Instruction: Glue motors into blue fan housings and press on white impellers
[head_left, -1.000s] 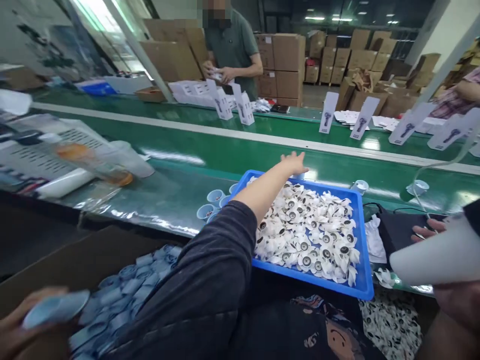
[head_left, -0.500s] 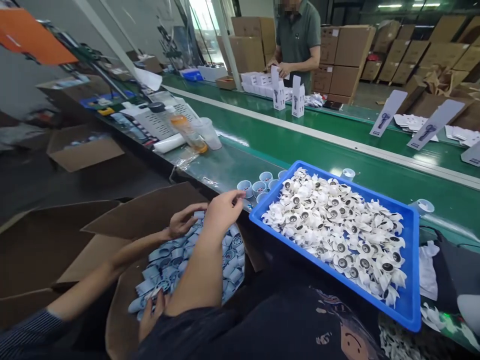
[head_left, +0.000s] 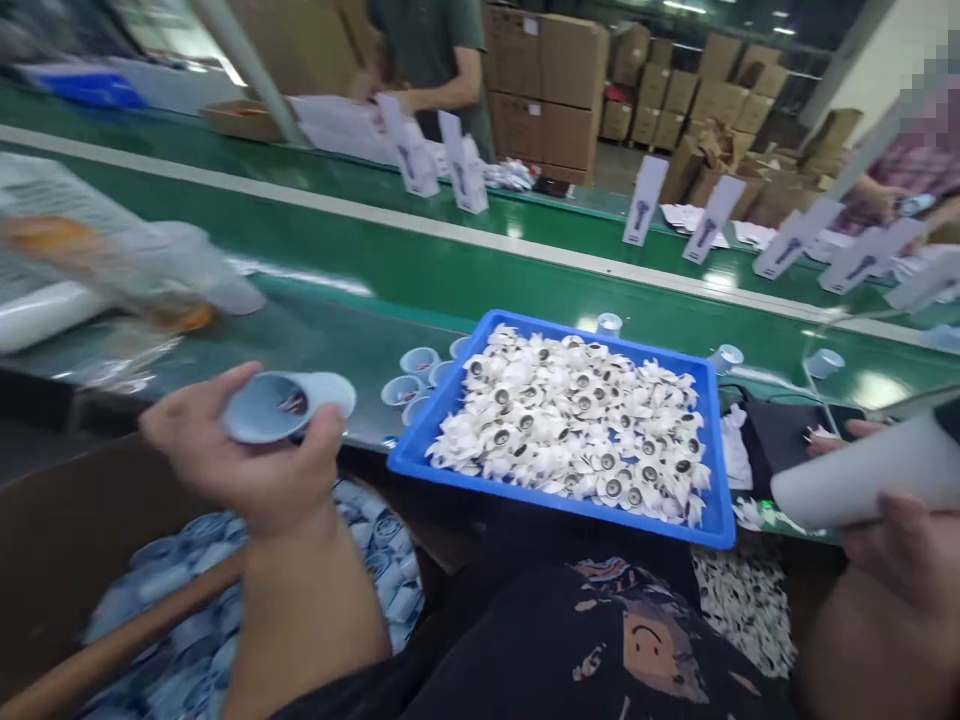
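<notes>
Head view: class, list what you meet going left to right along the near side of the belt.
Left hand holding a pale blue cup → loose cups → blue tray → co-worker's white tube

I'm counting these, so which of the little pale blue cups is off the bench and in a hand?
The cup lying sideways in the left hand, mouth toward the camera. The other cups stand upright on the bench beside the blue tray.

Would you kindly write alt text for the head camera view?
A left hand holds a pale blue cup above a box of similar cups. Beside it on a green bench, a blue tray holds small white parts.
</notes>
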